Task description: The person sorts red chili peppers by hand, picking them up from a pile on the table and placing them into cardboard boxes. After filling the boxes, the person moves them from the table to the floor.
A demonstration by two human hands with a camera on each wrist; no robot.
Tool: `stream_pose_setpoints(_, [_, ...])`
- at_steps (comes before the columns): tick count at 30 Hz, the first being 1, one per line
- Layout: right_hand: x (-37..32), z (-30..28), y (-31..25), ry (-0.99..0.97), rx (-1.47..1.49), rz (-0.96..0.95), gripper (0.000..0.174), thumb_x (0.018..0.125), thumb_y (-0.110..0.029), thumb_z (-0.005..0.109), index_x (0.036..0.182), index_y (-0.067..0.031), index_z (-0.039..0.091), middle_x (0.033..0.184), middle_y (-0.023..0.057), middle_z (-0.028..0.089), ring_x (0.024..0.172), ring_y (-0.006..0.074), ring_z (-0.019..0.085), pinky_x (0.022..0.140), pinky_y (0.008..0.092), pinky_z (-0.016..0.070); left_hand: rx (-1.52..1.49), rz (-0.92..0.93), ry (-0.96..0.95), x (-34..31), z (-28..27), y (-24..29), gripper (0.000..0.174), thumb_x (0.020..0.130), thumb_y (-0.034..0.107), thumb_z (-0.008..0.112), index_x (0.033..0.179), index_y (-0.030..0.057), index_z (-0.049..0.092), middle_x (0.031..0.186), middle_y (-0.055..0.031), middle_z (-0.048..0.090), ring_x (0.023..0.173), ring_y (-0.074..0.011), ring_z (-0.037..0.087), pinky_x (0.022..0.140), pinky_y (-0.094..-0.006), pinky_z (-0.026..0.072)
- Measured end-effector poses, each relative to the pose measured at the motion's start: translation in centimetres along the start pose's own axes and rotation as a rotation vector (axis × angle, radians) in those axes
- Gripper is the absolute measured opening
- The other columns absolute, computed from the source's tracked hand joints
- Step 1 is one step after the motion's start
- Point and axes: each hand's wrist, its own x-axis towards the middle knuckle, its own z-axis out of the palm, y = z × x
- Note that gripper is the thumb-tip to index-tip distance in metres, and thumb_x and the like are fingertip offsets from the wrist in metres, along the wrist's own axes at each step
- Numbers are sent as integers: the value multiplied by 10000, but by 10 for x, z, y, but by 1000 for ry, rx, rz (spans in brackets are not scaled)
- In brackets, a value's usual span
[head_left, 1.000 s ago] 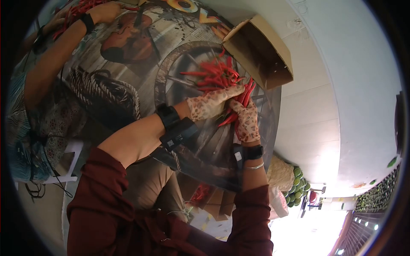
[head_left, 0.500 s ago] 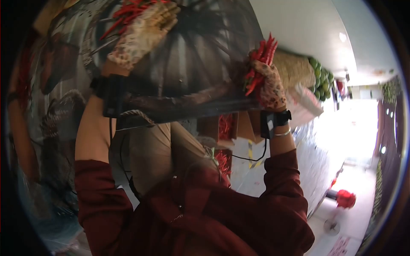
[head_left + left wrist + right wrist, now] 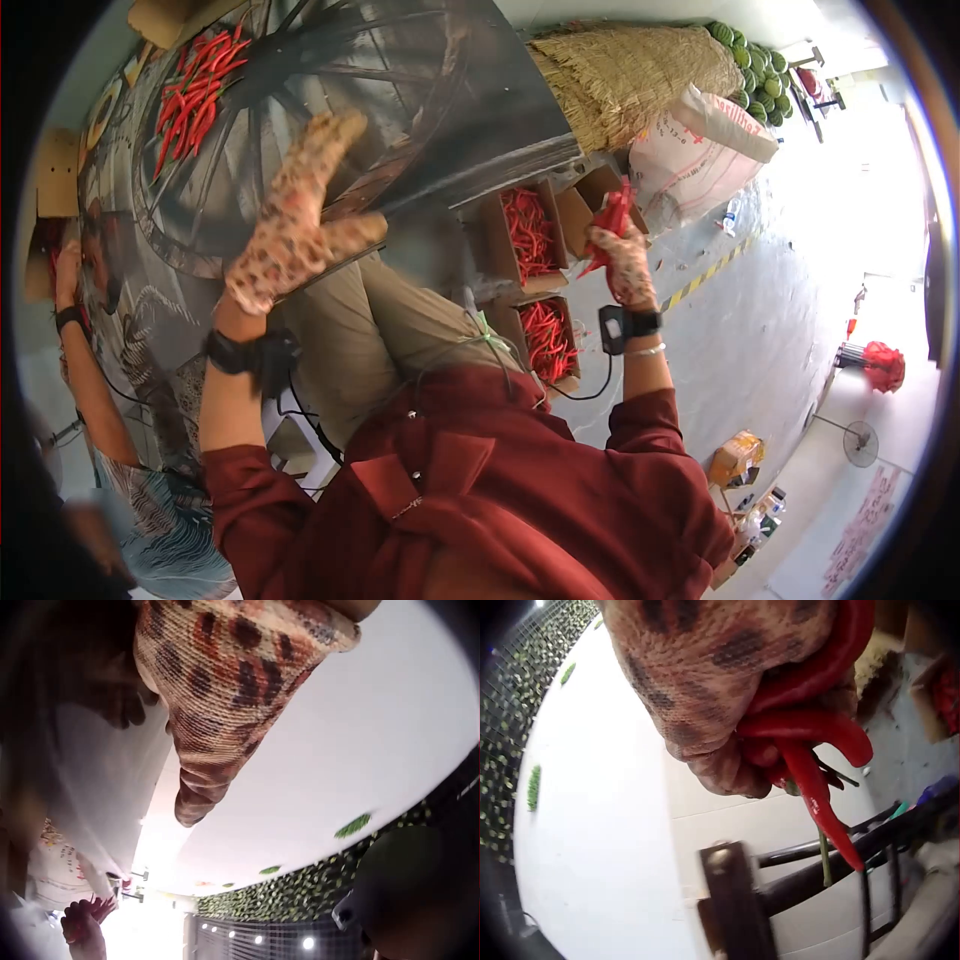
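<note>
My right hand [image 3: 630,268], in a patterned glove, grips a bunch of red chili peppers [image 3: 613,212] beyond the table's edge, beside the cardboard boxes. In the right wrist view, curled fingers hold the chili peppers [image 3: 814,802], with tips and green stems sticking out. The gloved left hand [image 3: 290,230] is over the near part of the table [image 3: 400,90], fingers straight and thumb spread, holding nothing. Farther off on the table lies a loose pile of red chili peppers [image 3: 195,100]. Only part of the left glove [image 3: 225,697] shows in the left wrist view.
Low down by the knees stand two cardboard boxes of red chilies, an upper box [image 3: 496,240] and a lower box [image 3: 514,328]. A white sack [image 3: 690,160], a straw roll [image 3: 640,75] and several watermelons [image 3: 765,75] lie beyond. Another person's arm [image 3: 100,400] reaches in at left.
The right hand has carried the bunch of chili peppers from the table pile out past the table's edge. The left hand has left the pile and drawn back. The view has turned toward the boxes.
</note>
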Motion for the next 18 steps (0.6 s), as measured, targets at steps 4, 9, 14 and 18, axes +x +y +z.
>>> stream_pose_setpoints(4, [54,-48,113,45,-628,108,391,741,-124,726,1080,9,582,892,115,676,783,223,642,740,323,517,263,-64,-100,-3,15,29,918,652,408,773,1417,105,365,1463,-111,350,1393,-301,254,1148,-456,208])
stream_pose_setpoints(9, [85,-32,158,47,-1135,221,494,710,-284,700,1082,15,571,1042,232,643,1019,369,606,896,394,481,281,-91,-99,0,14,30,906,633,355,772,1414,122,377,1470,-86,340,1383,-307,266,1136,-464,224])
stream_pose_setpoints(14, [113,-11,160,30,-1241,323,634,730,-314,713,1228,12,494,1170,235,599,1130,363,558,969,391,444,287,-86,-101,1,15,30,889,631,342,758,1411,124,390,1458,-102,361,1371,-325,289,1124,-471,236])
stream_pose_setpoints(18, [129,-16,168,-80,-1226,252,762,766,-393,686,1352,2,401,1330,242,486,1249,343,463,1036,389,383,302,-136,-119,4,14,33,886,626,357,759,1402,121,403,1456,-110,361,1370,-327,290,1124,-471,237])
